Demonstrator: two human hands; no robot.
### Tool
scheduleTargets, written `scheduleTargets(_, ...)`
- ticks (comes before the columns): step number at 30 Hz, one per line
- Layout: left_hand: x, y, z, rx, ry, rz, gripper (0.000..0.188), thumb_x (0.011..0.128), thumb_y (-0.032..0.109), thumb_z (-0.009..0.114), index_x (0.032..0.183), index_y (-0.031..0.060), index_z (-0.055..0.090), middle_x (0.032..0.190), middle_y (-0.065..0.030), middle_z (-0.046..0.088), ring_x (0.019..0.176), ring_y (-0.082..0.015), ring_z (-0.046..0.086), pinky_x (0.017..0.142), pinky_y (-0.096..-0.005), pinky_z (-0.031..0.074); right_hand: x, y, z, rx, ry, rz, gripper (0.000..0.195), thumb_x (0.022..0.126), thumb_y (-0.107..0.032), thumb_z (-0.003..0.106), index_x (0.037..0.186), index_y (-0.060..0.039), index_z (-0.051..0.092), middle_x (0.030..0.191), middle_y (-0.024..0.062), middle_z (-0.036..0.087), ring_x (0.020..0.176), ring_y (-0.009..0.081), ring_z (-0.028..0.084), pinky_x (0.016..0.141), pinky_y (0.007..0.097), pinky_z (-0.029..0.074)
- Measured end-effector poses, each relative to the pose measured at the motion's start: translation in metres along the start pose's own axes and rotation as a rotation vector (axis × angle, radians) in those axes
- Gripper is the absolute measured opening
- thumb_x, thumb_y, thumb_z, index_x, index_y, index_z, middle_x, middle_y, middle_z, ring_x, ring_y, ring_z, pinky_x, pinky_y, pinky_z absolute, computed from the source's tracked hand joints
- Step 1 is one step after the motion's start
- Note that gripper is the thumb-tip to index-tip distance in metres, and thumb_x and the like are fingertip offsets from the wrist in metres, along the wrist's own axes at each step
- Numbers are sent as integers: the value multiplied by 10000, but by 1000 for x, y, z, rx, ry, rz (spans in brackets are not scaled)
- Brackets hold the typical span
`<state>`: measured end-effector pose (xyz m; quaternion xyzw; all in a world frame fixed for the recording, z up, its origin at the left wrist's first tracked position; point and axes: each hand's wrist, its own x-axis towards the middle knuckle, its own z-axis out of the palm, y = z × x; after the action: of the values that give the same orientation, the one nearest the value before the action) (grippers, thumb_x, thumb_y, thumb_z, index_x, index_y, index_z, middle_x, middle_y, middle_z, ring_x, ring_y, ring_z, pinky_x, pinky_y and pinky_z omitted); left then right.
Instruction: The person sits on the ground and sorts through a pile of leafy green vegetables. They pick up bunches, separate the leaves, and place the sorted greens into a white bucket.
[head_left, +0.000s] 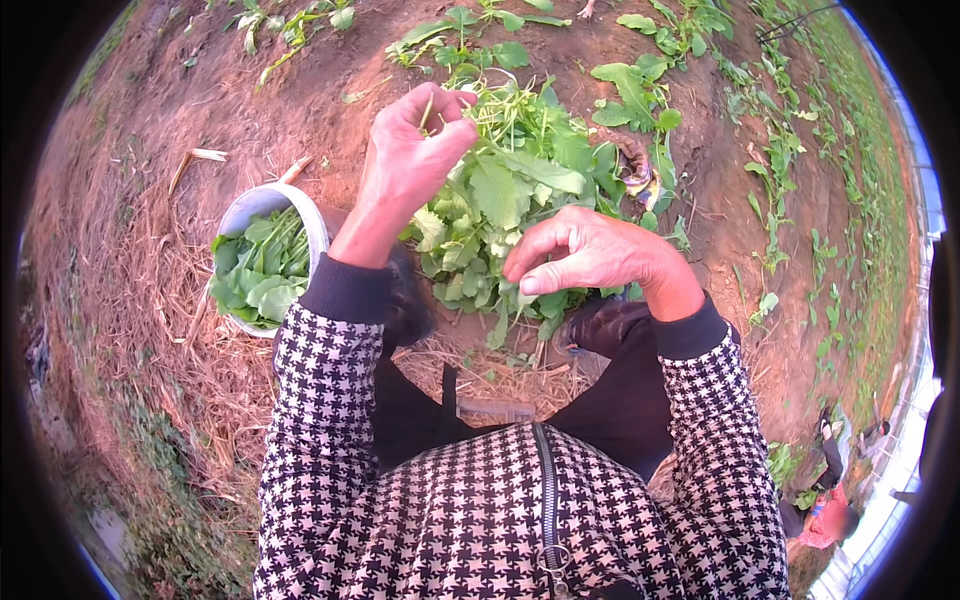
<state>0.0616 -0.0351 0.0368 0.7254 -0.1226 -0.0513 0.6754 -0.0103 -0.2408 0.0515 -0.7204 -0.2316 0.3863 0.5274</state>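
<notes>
A large heap of leafy greens (502, 187) lies on the soil between my feet, stems towards the far side. My left hand (420, 142) is raised over the heap's left upper part, fingers curled and pinching a thin green stem. Over the near right part of the heap, my right hand (592, 259) hangs with its fingers bent and a gap between thumb and forefinger; nothing shows in its grip, though its palm side is partly hidden. To the left of my left forearm a white bucket (319, 232) stands tilted, holding loose green leaves (262, 262).
A crumpled multicoloured cloth or bag (641, 176) lies right of the heap. Rows of leafy plants (634, 94) grow ahead and to the right. Dry straw (187, 315) covers the ground at left. Another person (825, 517) is low at the far right, near a translucent wall.
</notes>
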Motion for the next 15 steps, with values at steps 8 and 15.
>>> scheduleTargets(8, 11, 9, -31, -431, 342, -241, 65, 860, 159, 568, 832, 113, 534, 727, -9, 558, 576, -70, 459, 500, -184, 352, 19, 90, -44, -194, 817, 311, 188, 780, -159, 581, 875, 0, 616, 764, 100, 641, 692, 196, 611, 658, 308, 484)
scheduleTargets(15, 4, 11, -31, -413, 347, -338, 119, 840, 210, 609, 831, 93, 588, 733, 10, 569, 609, -68, 457, 531, -203, 340, 66, 131, -23, -747, 822, 152, 203, 776, -131, 592, 974, -87, 603, 875, 157, 582, 835, 356, 582, 717, 429, 476)
